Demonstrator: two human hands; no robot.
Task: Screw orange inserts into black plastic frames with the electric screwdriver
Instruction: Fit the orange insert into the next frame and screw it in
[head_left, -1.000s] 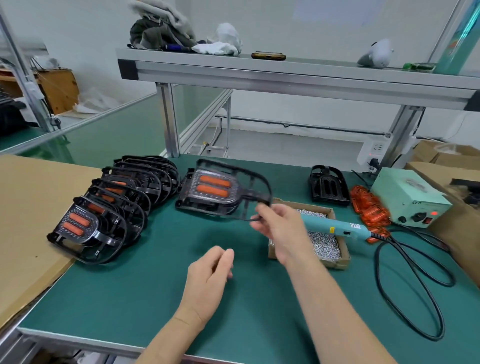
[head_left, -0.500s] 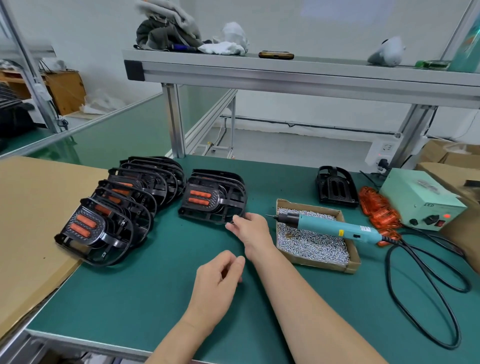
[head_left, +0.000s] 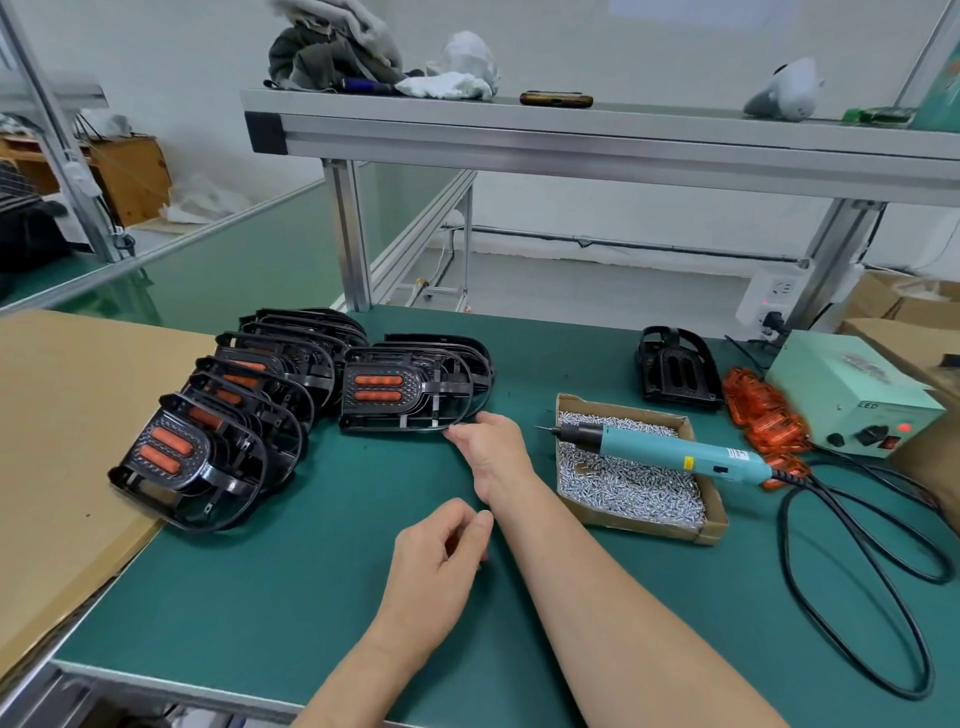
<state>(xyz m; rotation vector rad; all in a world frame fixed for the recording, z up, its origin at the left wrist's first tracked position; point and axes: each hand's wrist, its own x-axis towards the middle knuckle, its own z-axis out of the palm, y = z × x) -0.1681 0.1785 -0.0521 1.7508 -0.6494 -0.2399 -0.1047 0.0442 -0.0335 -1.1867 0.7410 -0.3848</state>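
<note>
A black frame (head_left: 415, 415) with two orange inserts lies on the green mat, leaning on another frame behind it. My right hand (head_left: 491, 449) has its fingertips on that frame's near right rim. My left hand (head_left: 441, 564) hovers nearer to me, loosely curled and holding nothing. The teal electric screwdriver (head_left: 670, 451) lies across a cardboard box of screws (head_left: 711, 534), right of my right hand. Loose orange inserts (head_left: 763, 415) are piled further right. One frame without inserts (head_left: 675, 371) stands behind the box.
A row of several fitted frames (head_left: 208, 457) overlaps at the left, partly on a cardboard sheet (head_left: 67, 415). The screwdriver's pale green power box (head_left: 852, 395) sits far right, its black cable (head_left: 857, 623) looped over the mat. An aluminium shelf (head_left: 571, 140) spans overhead.
My right hand carried the fitted frame from mid-air down onto the mat beside the row and stays at its rim. My left hand curled slightly.
</note>
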